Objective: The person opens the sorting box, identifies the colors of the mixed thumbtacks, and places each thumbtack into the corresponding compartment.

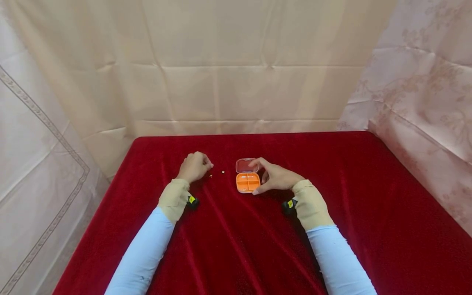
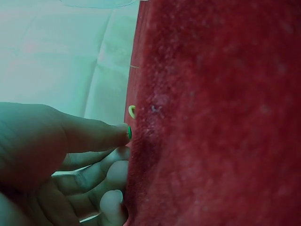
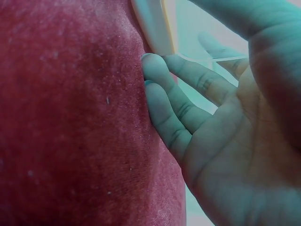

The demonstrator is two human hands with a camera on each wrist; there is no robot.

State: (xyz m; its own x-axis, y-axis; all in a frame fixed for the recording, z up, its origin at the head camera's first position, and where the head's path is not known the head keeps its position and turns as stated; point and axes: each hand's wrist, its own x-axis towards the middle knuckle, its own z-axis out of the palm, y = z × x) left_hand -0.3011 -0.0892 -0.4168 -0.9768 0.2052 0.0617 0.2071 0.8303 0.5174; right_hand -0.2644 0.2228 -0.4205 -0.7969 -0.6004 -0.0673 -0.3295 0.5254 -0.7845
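Note:
An orange pill case with several compartments lies on the red cloth, its clear lid swung back. My right hand holds the case from its right side, thumb by the near corner and a finger over the lid; in the right wrist view, other fingertips rest on the cloth below the case wall. To the left, my left hand is low over the cloth, fingers curled. At its thumb tip is a small green piece, apparently pinched. A tiny yellowish curved piece lies just beyond.
Between the left hand and the case lie a small pale round piece and a tiny yellowish piece. Red velvet cloth covers the table, with shallow folds. Beige curtains hang behind the far edge.

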